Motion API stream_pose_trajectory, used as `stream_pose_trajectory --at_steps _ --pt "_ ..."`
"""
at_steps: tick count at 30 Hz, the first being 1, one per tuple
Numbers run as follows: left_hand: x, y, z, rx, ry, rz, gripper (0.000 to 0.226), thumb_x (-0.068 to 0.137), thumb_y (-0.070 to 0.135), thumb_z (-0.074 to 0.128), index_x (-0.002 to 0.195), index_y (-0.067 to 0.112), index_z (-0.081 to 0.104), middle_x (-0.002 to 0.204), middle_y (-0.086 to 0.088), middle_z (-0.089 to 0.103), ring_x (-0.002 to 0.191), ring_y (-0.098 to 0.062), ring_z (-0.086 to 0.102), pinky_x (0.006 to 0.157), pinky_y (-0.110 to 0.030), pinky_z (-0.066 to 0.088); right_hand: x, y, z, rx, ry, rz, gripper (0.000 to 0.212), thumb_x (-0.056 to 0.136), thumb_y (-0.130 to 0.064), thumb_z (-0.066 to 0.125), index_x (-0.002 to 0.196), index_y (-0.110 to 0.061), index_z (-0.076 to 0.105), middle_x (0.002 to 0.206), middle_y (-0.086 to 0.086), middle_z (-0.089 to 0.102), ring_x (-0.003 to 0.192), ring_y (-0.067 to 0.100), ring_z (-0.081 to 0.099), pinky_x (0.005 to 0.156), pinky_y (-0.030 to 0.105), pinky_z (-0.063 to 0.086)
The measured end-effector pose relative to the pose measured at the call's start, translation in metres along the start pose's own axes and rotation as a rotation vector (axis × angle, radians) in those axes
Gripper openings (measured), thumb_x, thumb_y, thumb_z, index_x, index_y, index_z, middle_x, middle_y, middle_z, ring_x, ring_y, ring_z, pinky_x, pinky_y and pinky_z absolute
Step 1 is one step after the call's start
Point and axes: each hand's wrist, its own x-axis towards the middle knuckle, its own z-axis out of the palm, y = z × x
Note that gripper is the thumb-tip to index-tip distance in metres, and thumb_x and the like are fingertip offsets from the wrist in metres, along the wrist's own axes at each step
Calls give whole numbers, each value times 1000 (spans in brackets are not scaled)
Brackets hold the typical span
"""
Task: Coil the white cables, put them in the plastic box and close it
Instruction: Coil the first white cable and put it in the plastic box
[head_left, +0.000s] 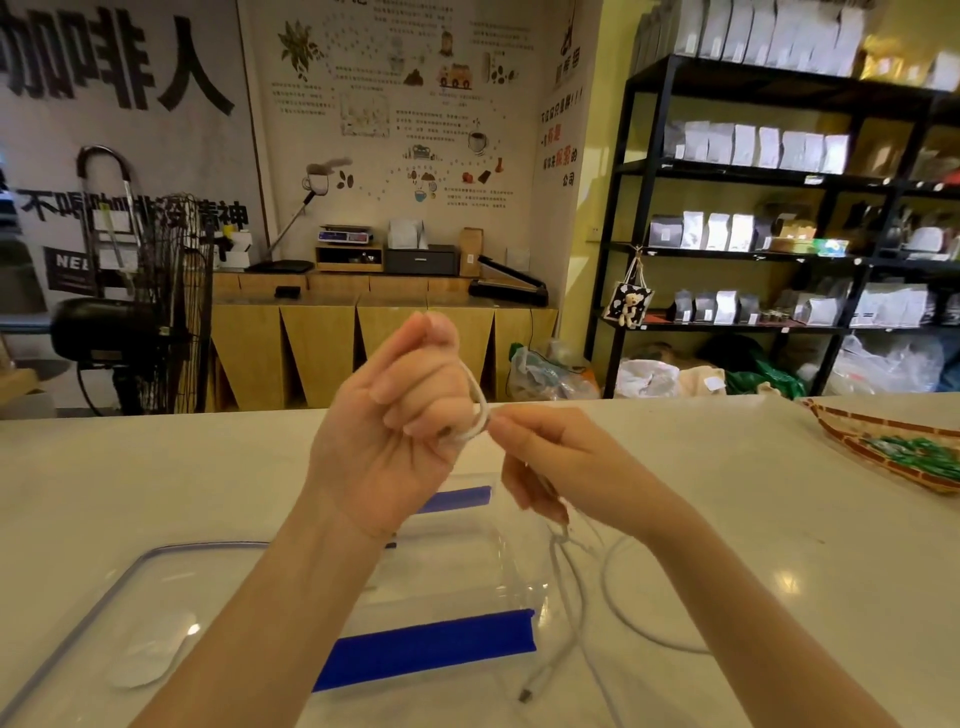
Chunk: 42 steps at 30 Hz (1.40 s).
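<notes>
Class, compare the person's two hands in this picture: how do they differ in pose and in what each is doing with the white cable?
The left hand is raised higher, fingers curled with cable loops wound around them; the right hand sits lower and pinches a single strand at its fingertips. The left hand holds the coiled part of the white cable; the right hand feeds the loose length that trails down to the counter. Both grip the same cable, above the clear plastic box.

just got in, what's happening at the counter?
A person is coiling a white cable in the air over the counter: the left hand holds the loops, the right hand pinches the cable and feeds it in. The rest of the cable trails on the counter. The clear plastic box sits open below the hands, its lid lying alongside.
</notes>
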Motion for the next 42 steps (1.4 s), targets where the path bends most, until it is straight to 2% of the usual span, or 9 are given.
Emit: stream_pose_trajectory --at_steps 3,7,14,18,22,25,27,36,42 --pt "4 2 -5 78 167 237 32 94 19 35 86 0 58 48 -4 53 38 -10 44 42 -18 39 -2 -6 6 -166 -110 152 30 95 -29 36 122 -30 47 53 -4 55 32 3 44 37 12 38" --pt "12 2 -21 292 341 444 41 97 27 27 87 1 57 52 -1 60 39 -5 51 42 -17 46 -8 -20 12 -432 -152 154 28 95 -29 34 117 -21 49 55 -8 54 42 0 50 46 10 40" --pt "16 -19 -39 1456 448 443 33 95 26 29 91 15 60 62 2 67 52 -2 56 53 -12 48 -23 -36 3 -715 -63 90 26 93 -24 41 107 -16 61 65 -8 50 58 2 45 61 16 40" --pt "16 -33 -45 1938 466 156 26 94 23 36 73 30 49 61 9 54 56 0 51 56 -9 43 -30 -42 -14 -812 56 60 18 87 -28 52 97 -22 66 65 -11 54 56 -1 45 54 9 34" --pt "12 -28 -45 1793 376 -191 47 90 46 28 66 23 61 45 7 54 41 0 46 52 -15 44 -37 -47 -33 -811 163 -92 16 76 -35 61 87 -28 71 70 -16 65 66 0 59 61 11 47" --pt "10 -21 -36 1460 226 -458 64 82 60 20 57 20 64 37 9 45 33 -5 36 40 -14 36 -35 -38 -43 -671 225 -199 21 68 -39 66 83 -26 73 60 -23 57 65 0 58 58 11 45" --pt "7 -17 -31 1238 121 -496 61 86 56 24 60 17 61 37 10 42 34 -6 33 40 -16 31 -30 -31 -47 -520 259 -247 23 67 -38 65 84 -24 73 55 -21 58 58 1 57 55 10 43" --pt "4 -9 -13 759 -89 -250 40 88 25 25 78 7 60 48 5 55 43 -7 46 47 -19 40 -3 -1 -25 -136 166 -196 20 81 -35 50 95 -35 64 74 15 69 59 14 62 55 19 53" --pt "6 -2 0 615 -14 120 34 86 26 35 78 9 63 49 5 55 44 -6 51 48 -18 47 4 0 -10 -217 -6 -42 19 90 -31 42 88 -45 54 60 -2 61 45 8 54 45 16 47"
